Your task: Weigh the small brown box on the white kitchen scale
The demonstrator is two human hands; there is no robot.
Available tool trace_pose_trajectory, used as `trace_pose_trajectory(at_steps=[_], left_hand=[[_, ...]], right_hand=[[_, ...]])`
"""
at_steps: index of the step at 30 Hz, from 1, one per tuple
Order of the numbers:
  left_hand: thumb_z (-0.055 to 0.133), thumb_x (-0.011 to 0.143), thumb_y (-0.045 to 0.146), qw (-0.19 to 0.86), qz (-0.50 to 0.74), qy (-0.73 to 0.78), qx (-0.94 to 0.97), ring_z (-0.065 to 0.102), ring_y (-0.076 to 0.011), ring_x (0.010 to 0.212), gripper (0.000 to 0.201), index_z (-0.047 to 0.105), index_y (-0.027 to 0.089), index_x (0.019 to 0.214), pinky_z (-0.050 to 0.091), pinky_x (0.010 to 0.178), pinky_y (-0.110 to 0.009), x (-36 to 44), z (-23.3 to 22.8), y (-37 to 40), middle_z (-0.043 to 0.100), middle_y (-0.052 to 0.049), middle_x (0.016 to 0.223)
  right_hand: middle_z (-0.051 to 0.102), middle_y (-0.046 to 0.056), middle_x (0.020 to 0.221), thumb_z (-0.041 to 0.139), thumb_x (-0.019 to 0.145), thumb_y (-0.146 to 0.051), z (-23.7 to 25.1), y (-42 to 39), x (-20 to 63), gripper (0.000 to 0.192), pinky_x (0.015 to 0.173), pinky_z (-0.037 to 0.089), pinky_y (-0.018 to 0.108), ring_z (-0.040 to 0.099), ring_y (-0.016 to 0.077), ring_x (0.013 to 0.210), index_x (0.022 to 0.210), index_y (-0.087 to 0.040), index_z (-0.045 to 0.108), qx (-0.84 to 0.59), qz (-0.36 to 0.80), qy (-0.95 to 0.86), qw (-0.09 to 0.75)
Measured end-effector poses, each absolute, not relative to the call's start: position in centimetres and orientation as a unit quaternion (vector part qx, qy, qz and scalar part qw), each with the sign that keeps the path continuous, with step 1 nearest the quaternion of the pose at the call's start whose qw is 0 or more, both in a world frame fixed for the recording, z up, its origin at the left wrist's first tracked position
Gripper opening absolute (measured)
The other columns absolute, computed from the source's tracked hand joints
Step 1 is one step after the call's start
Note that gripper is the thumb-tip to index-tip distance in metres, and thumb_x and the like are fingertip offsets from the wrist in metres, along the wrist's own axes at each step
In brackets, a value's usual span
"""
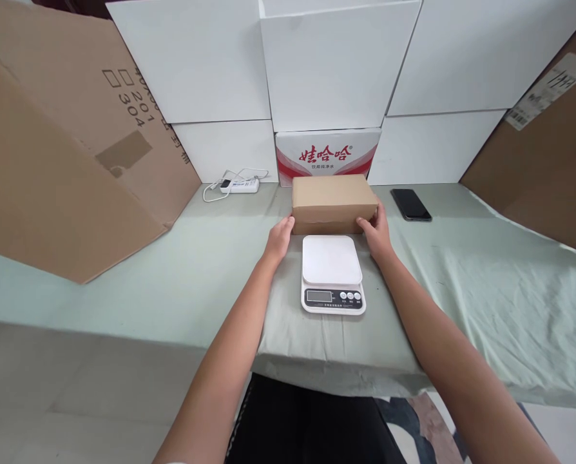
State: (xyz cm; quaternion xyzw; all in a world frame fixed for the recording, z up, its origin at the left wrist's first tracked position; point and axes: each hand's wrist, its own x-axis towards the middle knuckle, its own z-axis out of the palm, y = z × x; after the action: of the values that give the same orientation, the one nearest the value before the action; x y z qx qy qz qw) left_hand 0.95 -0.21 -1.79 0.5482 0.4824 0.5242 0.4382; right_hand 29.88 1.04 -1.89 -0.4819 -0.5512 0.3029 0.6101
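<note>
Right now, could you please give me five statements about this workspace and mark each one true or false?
1. The left hand and right hand both touch the small brown box. True.
2. The small brown box sits on the scale. False: it is just behind the scale.
3. The black phone lies to the right of the small brown box. True.
4. The white device with a cable lies beside the phone. False: the white device is left of the box.
5. The carton with red lettering stands behind the small brown box. True.
</note>
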Motion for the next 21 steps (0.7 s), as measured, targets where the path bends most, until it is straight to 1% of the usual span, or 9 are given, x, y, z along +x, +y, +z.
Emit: trace_pose_trajectory(at_steps=[4, 7, 10, 12, 15, 17, 21], left_hand=[[0.06, 0.104, 0.071, 0.436, 0.526, 0.48, 0.55, 0.057, -0.0361, 0.162, 0.063, 0.079, 0.025, 0.142, 0.041, 0.138, -0.052, 1.1, -1.8, -0.2, 0.077, -0.01, 0.156], [0.059, 0.105, 0.07, 0.434, 0.527, 0.473, 0.557, 0.058, -0.0357, 0.162, 0.061, 0.08, 0.025, 0.142, 0.041, 0.139, -0.052, 1.2, -1.9, 0.0, 0.078, -0.009, 0.155], [0.06, 0.105, 0.069, 0.428, 0.526, 0.478, 0.558, 0.057, -0.0371, 0.163, 0.061, 0.08, 0.024, 0.142, 0.04, 0.14, -0.053, 0.9, -2.1, 0.5, 0.078, -0.01, 0.156], [0.061, 0.104, 0.069, 0.423, 0.527, 0.488, 0.553, 0.054, -0.037, 0.166, 0.064, 0.078, 0.024, 0.146, 0.039, 0.14, -0.054, 0.3, -2.3, 0.9, 0.073, -0.011, 0.162], [0.058, 0.104, 0.07, 0.427, 0.533, 0.499, 0.534, 0.051, -0.0351, 0.169, 0.07, 0.071, 0.023, 0.154, 0.04, 0.139, -0.053, -0.5, -2.6, 1.6, 0.061, -0.012, 0.174], [0.056, 0.105, 0.071, 0.44, 0.534, 0.493, 0.527, 0.052, -0.0342, 0.168, 0.073, 0.069, 0.021, 0.157, 0.042, 0.138, -0.052, -0.5, -2.8, 1.9, 0.057, -0.013, 0.177], [0.055, 0.105, 0.073, 0.46, 0.526, 0.438, 0.565, 0.05, -0.0321, 0.17, 0.07, 0.072, 0.026, 0.154, 0.04, 0.14, -0.048, 0.3, -3.0, 1.9, 0.064, -0.007, 0.172]], right_hand=[[0.068, 0.008, 0.161, 0.078, 0.08, -0.046, -2.0, 1.2, 29.9, 0.084, 0.136, 0.047, 0.057, 0.059, 0.034, 0.155, 0.161, -0.036, 0.055, -0.485, 0.292, -0.558, 0.607], [0.068, 0.009, 0.161, 0.08, 0.077, -0.049, -2.0, 1.3, 29.8, 0.088, 0.137, 0.046, 0.058, 0.058, 0.0357, 0.156, 0.16, -0.034, 0.055, -0.489, 0.289, -0.55, 0.612], [0.067, 0.012, 0.162, 0.082, 0.074, -0.051, -2.0, 1.4, 29.7, 0.094, 0.136, 0.046, 0.059, 0.057, 0.0375, 0.156, 0.162, -0.032, 0.054, -0.494, 0.293, -0.542, 0.614], [0.065, 0.013, 0.165, 0.083, 0.074, -0.051, -2.2, 1.4, 29.9, 0.1, 0.135, 0.047, 0.061, 0.061, 0.0375, 0.152, 0.167, -0.033, 0.049, -0.502, 0.296, -0.534, 0.613], [0.061, 0.011, 0.171, 0.083, 0.076, -0.053, -2.5, 1.4, 30.1, 0.109, 0.135, 0.047, 0.062, 0.064, 0.0356, 0.149, 0.174, -0.039, 0.037, -0.499, 0.303, -0.522, 0.621], [0.058, 0.01, 0.174, 0.083, 0.077, -0.053, -2.7, 1.3, 30.1, 0.111, 0.137, 0.044, 0.061, 0.062, 0.035, 0.153, 0.175, -0.039, 0.034, -0.489, 0.31, -0.527, 0.622], [0.045, 0.008, 0.184, 0.082, 0.079, -0.052, -2.9, 1.5, 29.8, 0.108, 0.145, 0.035, 0.055, 0.048, 0.0343, 0.169, 0.175, -0.036, 0.035, -0.489, 0.307, -0.554, 0.6]])
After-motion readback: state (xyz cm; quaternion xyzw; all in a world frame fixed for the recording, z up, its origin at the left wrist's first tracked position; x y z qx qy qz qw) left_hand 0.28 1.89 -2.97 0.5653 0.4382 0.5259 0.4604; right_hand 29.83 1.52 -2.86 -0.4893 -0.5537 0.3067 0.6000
